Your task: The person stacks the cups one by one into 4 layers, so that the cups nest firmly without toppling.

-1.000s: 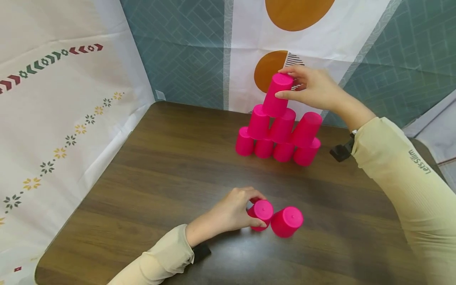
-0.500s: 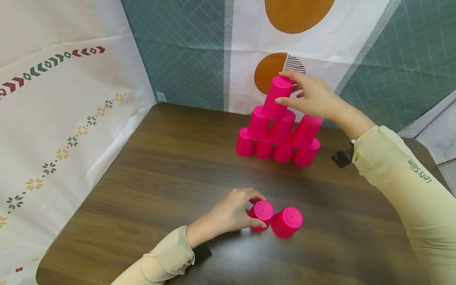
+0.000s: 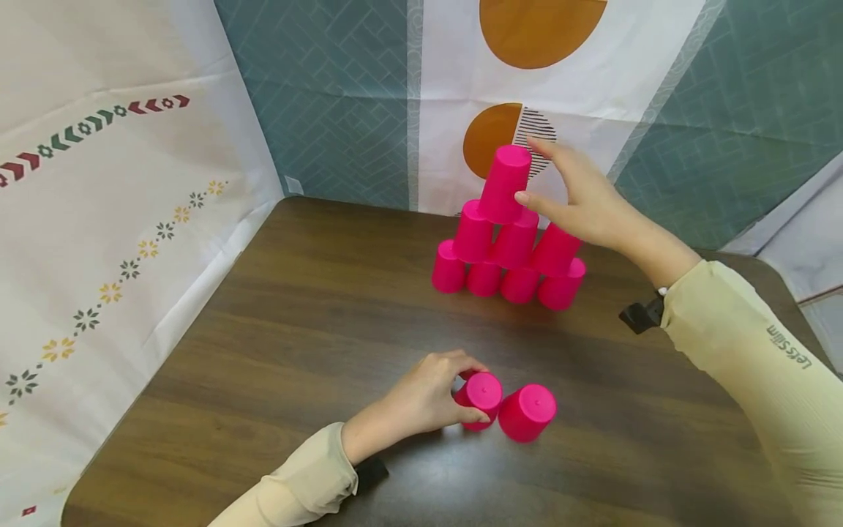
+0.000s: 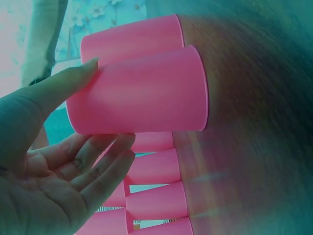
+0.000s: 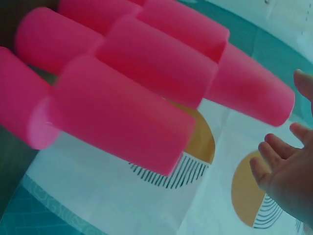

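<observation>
At the back, pink plastic cups stand upside down in a stacked pyramid: a bottom row of several (image 3: 448, 269), three in the second row (image 3: 516, 241), and a top cup (image 3: 506, 184) straddling the left and middle ones. My right hand (image 3: 593, 201) is beside that top cup, thumb and fingers spread; the right wrist view shows a gap between the hand (image 5: 288, 171) and the cup (image 5: 257, 88). Nearer me, my left hand (image 3: 428, 395) grips an upturned cup (image 4: 142, 93) between thumb and fingers. Another upturned cup (image 3: 528, 413) stands just right of it.
Everything stands on a dark brown wooden table (image 3: 316, 307). A patterned cloth (image 3: 329, 110) hangs close behind the pyramid, and a white cloth (image 3: 132, 219) runs along the left edge.
My right hand has let go of the top cup and drawn back to the right, fingers opening. The cup stays on the pyramid. My left hand keeps its grip in place.
</observation>
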`<state>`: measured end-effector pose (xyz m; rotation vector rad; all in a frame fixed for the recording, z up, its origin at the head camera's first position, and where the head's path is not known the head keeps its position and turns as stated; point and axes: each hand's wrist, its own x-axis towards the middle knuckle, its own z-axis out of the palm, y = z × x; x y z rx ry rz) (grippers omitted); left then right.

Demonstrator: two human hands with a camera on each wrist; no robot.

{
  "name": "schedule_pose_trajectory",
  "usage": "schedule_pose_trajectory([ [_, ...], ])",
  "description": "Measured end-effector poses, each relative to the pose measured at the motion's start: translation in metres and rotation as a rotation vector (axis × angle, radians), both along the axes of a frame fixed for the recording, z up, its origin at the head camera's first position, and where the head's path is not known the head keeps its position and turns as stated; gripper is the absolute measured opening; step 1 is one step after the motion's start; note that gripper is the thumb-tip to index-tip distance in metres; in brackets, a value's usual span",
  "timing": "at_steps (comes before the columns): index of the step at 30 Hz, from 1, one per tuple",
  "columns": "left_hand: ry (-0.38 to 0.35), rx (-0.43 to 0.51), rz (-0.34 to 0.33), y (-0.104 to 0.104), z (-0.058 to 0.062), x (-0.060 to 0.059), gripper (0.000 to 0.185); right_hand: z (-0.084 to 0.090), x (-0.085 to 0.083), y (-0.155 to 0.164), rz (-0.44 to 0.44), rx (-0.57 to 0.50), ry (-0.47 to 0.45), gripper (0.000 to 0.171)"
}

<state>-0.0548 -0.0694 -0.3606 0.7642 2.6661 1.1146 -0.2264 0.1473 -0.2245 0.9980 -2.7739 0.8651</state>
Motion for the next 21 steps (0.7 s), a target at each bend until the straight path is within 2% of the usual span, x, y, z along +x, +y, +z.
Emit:
schedule_pose_trajectory([
  [7,-0.032,0.044,-0.008,0.002,-0.002,-0.002,0.048,-0.011,0.034,0.009,0.023,0.062,0.074,0.074],
  [12,-0.022,0.044,-0.014,0.002,-0.002,-0.002,0.048,-0.016,0.057,0.012,0.030,0.076,0.132,0.074],
  [18,-0.026,0.040,-0.045,0.002,-0.003,-0.004,0.047,-0.044,0.091,0.022,0.044,0.104,0.106,0.068],
  [21,-0.039,0.044,-0.075,-0.001,-0.003,-0.007,0.047,-0.061,0.108,0.028,0.042,0.101,0.050,0.066],
])
